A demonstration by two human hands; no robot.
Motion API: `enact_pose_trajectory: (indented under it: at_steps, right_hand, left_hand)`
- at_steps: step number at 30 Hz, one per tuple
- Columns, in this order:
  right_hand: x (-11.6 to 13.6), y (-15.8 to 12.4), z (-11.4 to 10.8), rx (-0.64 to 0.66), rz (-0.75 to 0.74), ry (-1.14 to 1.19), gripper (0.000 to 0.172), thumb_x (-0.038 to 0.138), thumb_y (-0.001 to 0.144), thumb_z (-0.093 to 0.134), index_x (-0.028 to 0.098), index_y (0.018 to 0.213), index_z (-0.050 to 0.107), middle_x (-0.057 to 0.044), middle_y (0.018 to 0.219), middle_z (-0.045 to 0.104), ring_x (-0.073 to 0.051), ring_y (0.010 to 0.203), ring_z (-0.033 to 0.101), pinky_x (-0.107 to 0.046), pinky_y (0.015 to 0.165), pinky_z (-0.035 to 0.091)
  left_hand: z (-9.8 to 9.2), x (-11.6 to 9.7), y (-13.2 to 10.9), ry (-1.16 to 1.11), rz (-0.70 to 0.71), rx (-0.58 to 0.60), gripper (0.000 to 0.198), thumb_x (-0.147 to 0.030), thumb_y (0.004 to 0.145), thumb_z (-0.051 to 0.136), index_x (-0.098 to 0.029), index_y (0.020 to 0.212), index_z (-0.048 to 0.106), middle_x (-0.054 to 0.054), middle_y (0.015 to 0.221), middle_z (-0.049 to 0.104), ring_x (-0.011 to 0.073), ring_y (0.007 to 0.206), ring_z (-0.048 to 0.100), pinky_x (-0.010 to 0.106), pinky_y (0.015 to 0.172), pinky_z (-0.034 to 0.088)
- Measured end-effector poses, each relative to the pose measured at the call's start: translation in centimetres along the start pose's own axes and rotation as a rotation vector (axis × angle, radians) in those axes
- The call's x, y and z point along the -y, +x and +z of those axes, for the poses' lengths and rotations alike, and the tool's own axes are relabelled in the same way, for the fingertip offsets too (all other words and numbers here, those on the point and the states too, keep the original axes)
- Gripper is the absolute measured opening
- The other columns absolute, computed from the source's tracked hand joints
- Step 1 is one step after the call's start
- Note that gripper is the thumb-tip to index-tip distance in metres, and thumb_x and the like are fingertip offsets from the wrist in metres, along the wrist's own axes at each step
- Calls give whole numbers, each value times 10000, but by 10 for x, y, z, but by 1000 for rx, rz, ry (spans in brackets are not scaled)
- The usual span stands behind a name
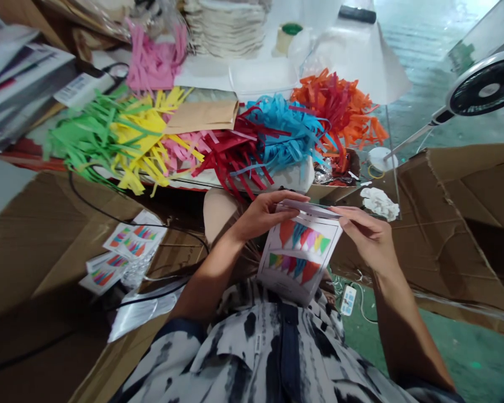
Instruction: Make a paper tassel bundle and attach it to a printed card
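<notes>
Between my hands, over my lap, is a white printed paper packet with pictures of coloured tassel garlands on its face. My left hand pinches its top edge at the left, thumb in front and fingers behind. At the top right corner, my right hand grips the same edge between thumb and fingers. The top edge looks folded or doubled over; whether it is a bag or a sheet I cannot tell. Just beyond my hands lie dark red tassels and blue tassels of cut paper strips.
Green, yellow and orange tassels line the table edge around a brown paper piece. A fan stands at right. Cardboard boxes flank me. More printed packets lie lower left, near a black cable.
</notes>
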State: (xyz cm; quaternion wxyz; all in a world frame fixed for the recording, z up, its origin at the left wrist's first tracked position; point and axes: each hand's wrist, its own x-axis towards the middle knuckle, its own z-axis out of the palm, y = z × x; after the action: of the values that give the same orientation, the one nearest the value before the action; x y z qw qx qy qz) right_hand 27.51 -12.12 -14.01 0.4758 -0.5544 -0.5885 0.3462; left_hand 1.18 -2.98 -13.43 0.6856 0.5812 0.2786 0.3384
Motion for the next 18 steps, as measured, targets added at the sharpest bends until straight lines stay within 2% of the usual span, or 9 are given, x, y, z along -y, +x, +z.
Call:
enact_pose_trajectory:
  at_steps: [2,6,11,15,18]
  right_hand:
    - [0,1,-2,33,-5,15,203,403,999,726,362,1156,846,-28,1191,823,-248,1107,745,-397,935,580]
    - [5,10,-12,59,59,21,187,439,985,738,333,1056,875,-33,1053,840,-232,931,756,-342,776,574]
    - [26,27,-24,329,75,-94,265,438,994,705,359,1209,838,-34,1144,813,-225,980,744,-321,777,575]
    - [32,28,-26,398,-9,-159,364,375,1041,616,394,1381,746,-34,1239,780,-229,1068,717,-331,803,570]
    - [32,25,-25,422,-88,-195,411,322,1075,535,409,1442,698,-17,1292,771,-220,1101,710,-330,831,558]
  left_hand:
    - [3,4,-2,-27,-6,10,376,-377,951,777,-223,1294,756,102,1275,764,233,1138,729,302,946,568]
    - [15,6,-6,-125,25,-35,639,-380,921,814,-286,1513,593,112,1403,709,256,1222,703,333,1013,567]
    - [31,4,-10,-113,-19,-62,773,-446,905,827,-304,1596,510,107,1454,675,262,1279,684,359,1096,527]
    - [36,6,-12,-435,-102,-23,713,-594,980,693,-363,1619,474,75,1572,615,293,1415,623,400,1151,517]
    - [36,7,-12,-641,-164,32,638,-530,999,688,-383,1594,511,53,1513,673,296,1367,667,410,1107,558]
